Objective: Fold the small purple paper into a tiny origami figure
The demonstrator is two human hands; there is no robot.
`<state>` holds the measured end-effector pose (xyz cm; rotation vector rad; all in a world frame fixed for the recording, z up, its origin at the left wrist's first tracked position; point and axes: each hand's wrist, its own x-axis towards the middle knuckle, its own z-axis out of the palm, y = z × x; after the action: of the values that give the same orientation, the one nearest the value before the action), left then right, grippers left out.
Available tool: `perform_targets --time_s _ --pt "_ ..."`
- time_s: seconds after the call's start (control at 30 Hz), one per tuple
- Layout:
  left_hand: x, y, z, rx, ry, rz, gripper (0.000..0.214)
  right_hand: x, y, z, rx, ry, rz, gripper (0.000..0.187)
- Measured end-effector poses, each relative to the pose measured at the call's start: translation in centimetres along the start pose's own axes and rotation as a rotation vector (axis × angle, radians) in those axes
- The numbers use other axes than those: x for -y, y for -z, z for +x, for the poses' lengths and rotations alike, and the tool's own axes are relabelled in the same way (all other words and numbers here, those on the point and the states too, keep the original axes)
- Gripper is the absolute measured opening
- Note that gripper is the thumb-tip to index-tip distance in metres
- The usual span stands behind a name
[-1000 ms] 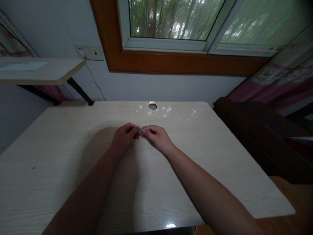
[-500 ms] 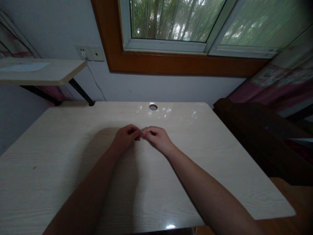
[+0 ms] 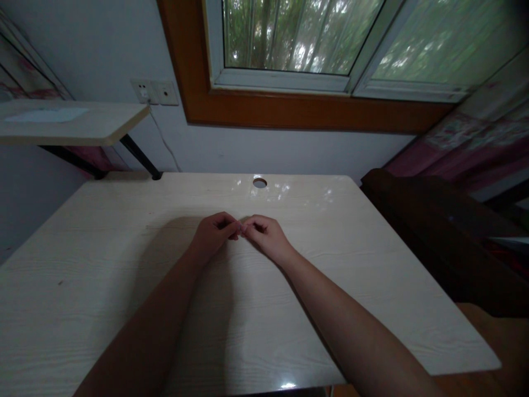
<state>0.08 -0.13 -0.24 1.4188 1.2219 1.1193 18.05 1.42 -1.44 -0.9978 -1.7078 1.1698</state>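
My left hand point(image 3: 214, 231) and my right hand point(image 3: 266, 234) meet fingertip to fingertip above the pale wood-grain desk point(image 3: 273, 325). Both are closed in a pinch, thumb against the fingers. Between the fingertips there seems to be something tiny and pinkish, too small and too covered by the fingers to name. The right forearm rests on or close over the desk top, and a shadow falls to the left of the left arm.
A round cable hole point(image 3: 260, 183) lies near the desk's back edge. At the left a raised shelf point(image 3: 119, 124) stands on black legs, with a paper on it. Behind are a wall socket point(image 3: 155, 92) with a cord and a window. Dark furniture point(image 3: 405, 226) borders the right side.
The whole view has shifted very slightly. Both hands stay pinched together in the same place on the desk.
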Motion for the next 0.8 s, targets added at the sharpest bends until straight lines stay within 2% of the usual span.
perform_targets --time_s 0.53,0.67,0.8 --pt "0.08 -0.14 -0.02 0.021 0.043 -0.176 0.022 0.46 0.02 -0.23 0.01 0.022 0.016 0.023" --pt "0.01 -0.33 0.14 -0.03 0.039 -0.163 0.024 0.25 -0.23 -0.05 -0.024 0.009 0.051 0.024" --pt "-0.04 -0.29 0.36 -0.104 0.049 -0.14 0.027 -0.04 -0.23 0.27 -0.091 -0.047 0.178 0.025"
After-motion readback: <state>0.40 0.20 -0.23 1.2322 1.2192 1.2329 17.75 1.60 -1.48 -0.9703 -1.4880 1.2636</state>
